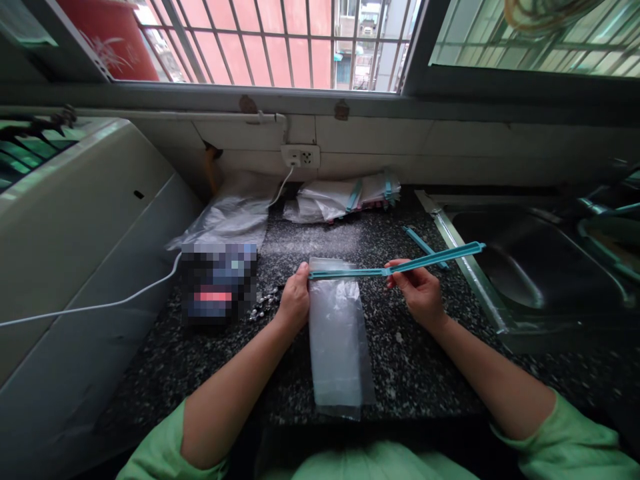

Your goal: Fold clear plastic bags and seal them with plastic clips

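Observation:
A clear plastic bag (336, 347) lies lengthwise on the dark speckled counter in front of me. Across its top end runs one arm of a long blue bag sealing clip (435, 257), hinged open, its other arm pointing up to the right. My left hand (296, 293) is closed at the bag's left edge, with the thumb at the clip's left end. Near the hinge, my right hand (419, 293) pinches the clip between thumb and fingers. Another blue clip (417, 239) lies behind the right hand, partly hidden by the raised arm.
Bundled plastic bags with blue clips (345, 197) lie against the wall. At left are a larger plastic bag (235, 207), a blurred-out dark object (215, 283) and small shiny pieces (263, 305). A white cable (100, 309) crosses the left side. The metal sink (505, 260) is at right.

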Action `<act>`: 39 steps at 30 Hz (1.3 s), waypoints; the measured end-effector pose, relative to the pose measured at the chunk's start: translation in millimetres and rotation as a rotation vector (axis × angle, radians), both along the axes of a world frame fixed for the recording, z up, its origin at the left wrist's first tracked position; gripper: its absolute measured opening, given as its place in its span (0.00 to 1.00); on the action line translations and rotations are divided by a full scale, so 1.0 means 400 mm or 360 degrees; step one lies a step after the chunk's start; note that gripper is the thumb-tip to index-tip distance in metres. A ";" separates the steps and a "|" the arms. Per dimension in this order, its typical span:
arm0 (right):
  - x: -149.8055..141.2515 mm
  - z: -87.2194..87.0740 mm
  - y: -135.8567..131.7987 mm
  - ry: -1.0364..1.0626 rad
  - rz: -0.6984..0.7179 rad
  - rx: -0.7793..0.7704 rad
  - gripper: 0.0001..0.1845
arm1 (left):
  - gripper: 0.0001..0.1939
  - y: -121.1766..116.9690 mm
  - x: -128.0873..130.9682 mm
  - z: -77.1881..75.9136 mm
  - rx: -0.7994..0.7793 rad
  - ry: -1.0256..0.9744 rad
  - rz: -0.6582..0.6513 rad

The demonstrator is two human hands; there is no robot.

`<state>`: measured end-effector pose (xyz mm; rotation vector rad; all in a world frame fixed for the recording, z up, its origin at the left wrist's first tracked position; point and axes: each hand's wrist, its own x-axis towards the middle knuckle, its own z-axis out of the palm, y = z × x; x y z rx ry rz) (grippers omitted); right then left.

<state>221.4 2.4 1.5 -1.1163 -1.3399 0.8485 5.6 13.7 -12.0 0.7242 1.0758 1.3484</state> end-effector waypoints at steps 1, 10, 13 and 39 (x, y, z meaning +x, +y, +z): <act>-0.001 0.001 0.000 0.0019 0.0004 0.0000 0.13 | 0.18 0.000 0.000 0.002 -0.0001 -0.0013 0.0003; -0.007 -0.003 -0.001 0.0317 0.0071 -0.0076 0.10 | 0.15 -0.001 0.006 0.011 -0.0034 -0.0085 0.0172; -0.008 0.002 -0.004 0.0378 0.0088 -0.0159 0.11 | 0.15 -0.001 0.005 0.015 -0.0059 -0.0033 0.0171; -0.002 -0.009 0.002 0.0468 0.0222 -0.0352 0.11 | 0.17 0.006 -0.013 0.011 0.0052 0.0180 0.0144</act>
